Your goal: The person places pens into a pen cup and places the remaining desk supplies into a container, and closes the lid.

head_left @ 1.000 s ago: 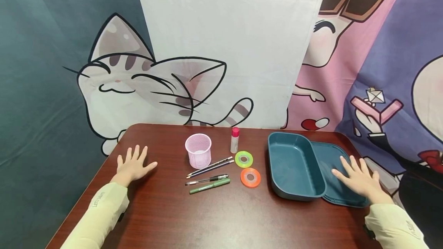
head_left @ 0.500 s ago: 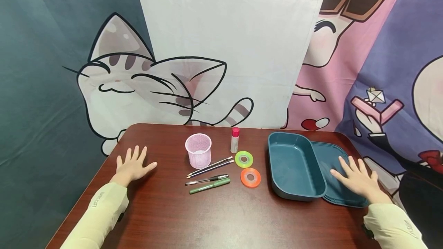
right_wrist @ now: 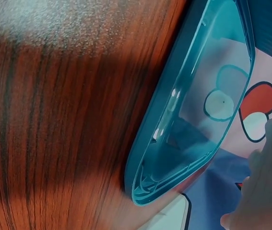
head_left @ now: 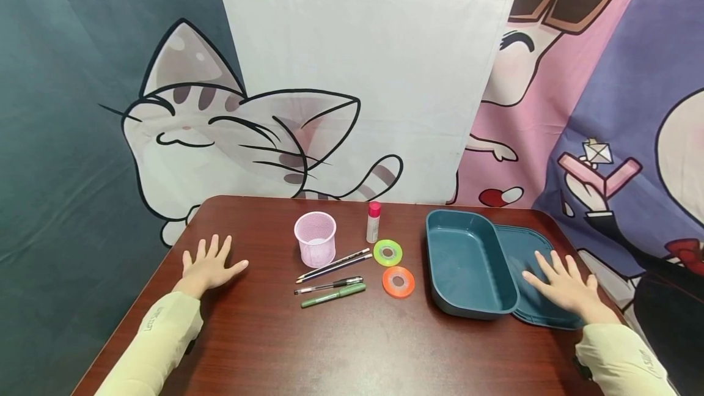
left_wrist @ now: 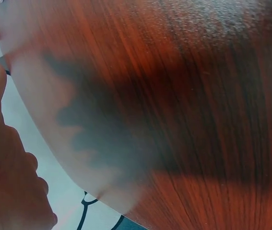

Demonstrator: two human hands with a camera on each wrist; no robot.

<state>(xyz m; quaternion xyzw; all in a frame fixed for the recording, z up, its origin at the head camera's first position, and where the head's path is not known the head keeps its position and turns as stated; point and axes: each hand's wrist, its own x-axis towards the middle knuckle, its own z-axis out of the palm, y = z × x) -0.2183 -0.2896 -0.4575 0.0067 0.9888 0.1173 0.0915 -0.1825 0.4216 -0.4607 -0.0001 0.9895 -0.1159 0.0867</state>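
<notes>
With fingers spread, my left hand (head_left: 206, 267) hovers above the left side of the brown table (head_left: 264, 347), and its shadow falls on the wood in the left wrist view. My right hand (head_left: 566, 283), fingers also spread, is over the flat teal lid (head_left: 528, 255); nothing is held in either. Beside the lid, partly over it, stands an open teal box (head_left: 467, 261). Mid-table are a pink mesh cup (head_left: 316, 240), two pencils (head_left: 335, 265), a black pen (head_left: 328, 286) and a green pen (head_left: 333, 296).
A glue stick (head_left: 373, 223) with a red cap stands upright near the back edge. Green tape (head_left: 387, 253) and orange tape (head_left: 398, 282) lie flat between the pencils and the box. A cartoon-printed cloth (head_left: 363, 35) hangs behind the table.
Both hands have shifted very slightly, the right a little to the left. The objects on the table have stayed where they were.
</notes>
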